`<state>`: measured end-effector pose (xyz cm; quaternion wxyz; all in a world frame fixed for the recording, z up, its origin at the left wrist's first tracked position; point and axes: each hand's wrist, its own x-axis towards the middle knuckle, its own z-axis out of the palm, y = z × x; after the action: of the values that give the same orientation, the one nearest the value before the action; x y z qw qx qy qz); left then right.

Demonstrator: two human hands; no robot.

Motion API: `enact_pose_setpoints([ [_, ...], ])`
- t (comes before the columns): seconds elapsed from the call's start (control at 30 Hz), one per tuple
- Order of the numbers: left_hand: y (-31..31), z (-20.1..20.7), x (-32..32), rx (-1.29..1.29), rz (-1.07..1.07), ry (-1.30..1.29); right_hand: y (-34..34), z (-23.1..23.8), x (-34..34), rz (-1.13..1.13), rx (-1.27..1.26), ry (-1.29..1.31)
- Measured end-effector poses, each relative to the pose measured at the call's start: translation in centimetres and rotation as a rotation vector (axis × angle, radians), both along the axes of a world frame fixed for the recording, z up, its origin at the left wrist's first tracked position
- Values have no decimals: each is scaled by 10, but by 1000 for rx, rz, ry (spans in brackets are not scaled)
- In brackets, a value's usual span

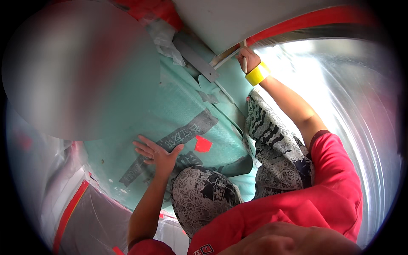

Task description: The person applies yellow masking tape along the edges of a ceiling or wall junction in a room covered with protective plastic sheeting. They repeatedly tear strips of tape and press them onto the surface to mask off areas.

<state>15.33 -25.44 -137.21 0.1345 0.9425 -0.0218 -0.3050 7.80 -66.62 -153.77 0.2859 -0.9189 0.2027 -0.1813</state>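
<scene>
My left hand [159,158] rests with fingers spread on a green protective sheet [170,102], beside a dark printed strip and a small red patch [203,144]. At the upper middle, my right hand [249,59] is closed around a thin, pale, stick-like handle [245,66]. The handle points up toward the corner where a white panel [221,21] meets a red-taped edge; its working end is too small to make out. Around my right wrist sits a yellow roll of tape [257,74].
A grey flat bar [197,59] lies along the sheet's far edge, near crumpled clear plastic [165,40]. Shiny plastic film [340,93] covers the right side. Red tape [70,214] edges more film at lower left. A blurred round shape [80,72] blocks the upper left.
</scene>
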Motion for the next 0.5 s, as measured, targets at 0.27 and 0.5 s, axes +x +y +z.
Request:
enact_pose_setpoints([
  [0.27, -3, 2, 1, -8, -6, 9, -22, -41, 32, -111, 102, 139],
  [0.5, -3, 5, 2, 14, 12, 6, -16, 10, 27, 318, 131, 483],
])
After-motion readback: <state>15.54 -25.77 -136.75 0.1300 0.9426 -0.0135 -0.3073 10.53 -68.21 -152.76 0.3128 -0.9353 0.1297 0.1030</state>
